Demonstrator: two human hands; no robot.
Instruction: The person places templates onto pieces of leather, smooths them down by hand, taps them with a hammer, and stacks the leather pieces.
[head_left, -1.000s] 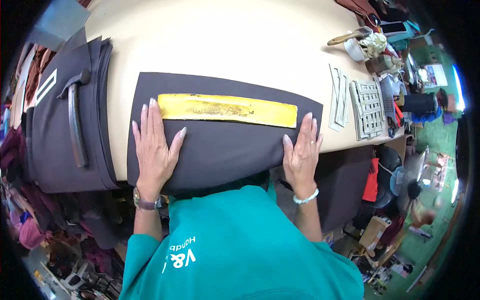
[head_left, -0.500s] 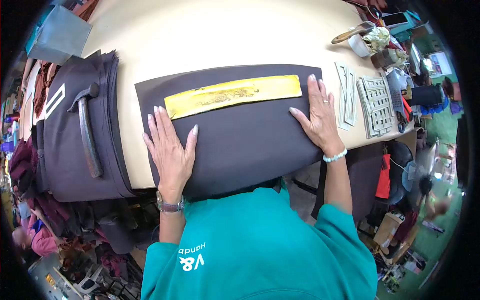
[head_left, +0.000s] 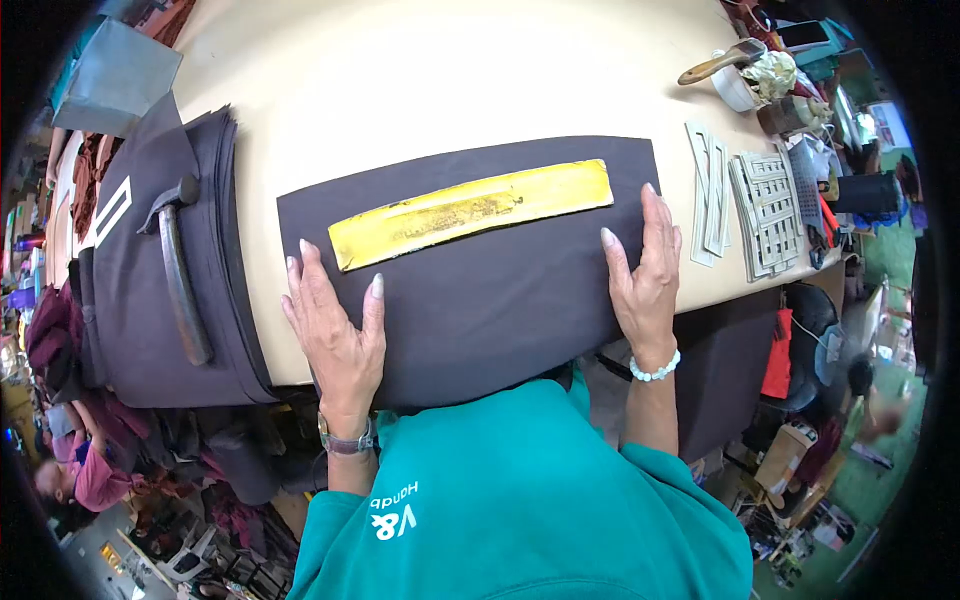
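Note:
A dark sheet [head_left: 480, 300] lies at the table's front edge, its near side hanging toward the person's body. On it rests a long yellow strip [head_left: 470, 212] with brown smudges, tilted up to the right. My left hand [head_left: 340, 335] is spread on the sheet's left side, fingertips just below the strip's left end. At the sheet's right edge is my right hand [head_left: 645, 285], fingers apart, a little below and right of the strip's other end. Neither hand holds anything.
A hammer [head_left: 175, 265] lies on a stack of dark sheets [head_left: 110, 330] at left. Pale cut-out templates [head_left: 768, 215], a brush [head_left: 720, 62] and a white bowl [head_left: 735, 92] stand at right. Another person in pink [head_left: 98, 480] is at lower left.
Both hands have moved a little down relative to the strip, away from its ends. The view has shifted and turned, and the strip now lies tilted the other way from a second ago.

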